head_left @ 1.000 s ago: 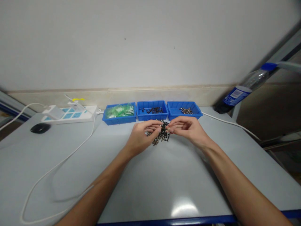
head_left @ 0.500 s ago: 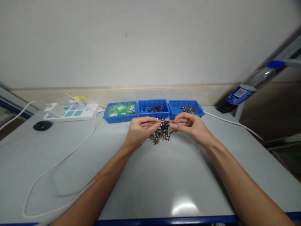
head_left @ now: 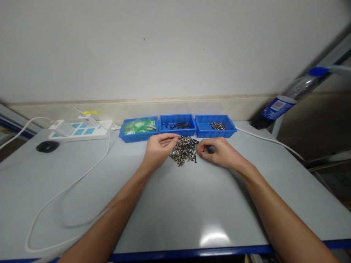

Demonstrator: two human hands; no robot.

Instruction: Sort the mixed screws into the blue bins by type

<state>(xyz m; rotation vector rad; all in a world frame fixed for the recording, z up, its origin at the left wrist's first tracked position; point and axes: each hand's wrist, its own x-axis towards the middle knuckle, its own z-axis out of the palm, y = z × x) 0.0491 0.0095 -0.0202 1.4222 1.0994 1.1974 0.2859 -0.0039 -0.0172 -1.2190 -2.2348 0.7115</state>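
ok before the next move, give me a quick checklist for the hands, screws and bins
1. Pile all one kind: not ok, dark and silvery screws lie mixed.
2. Screw in left hand: cannot tell, too small at the fingertips.
3. Screw in right hand: cannot tell, its fingertips are at the pile's right edge.
4. Middle bin of one kind: ok, only dark screws seem to show.
5. Right bin of one kind: ok, the screws look silvery.
6. Looped cable off the left forearm: cannot tell, they overlap in this view.
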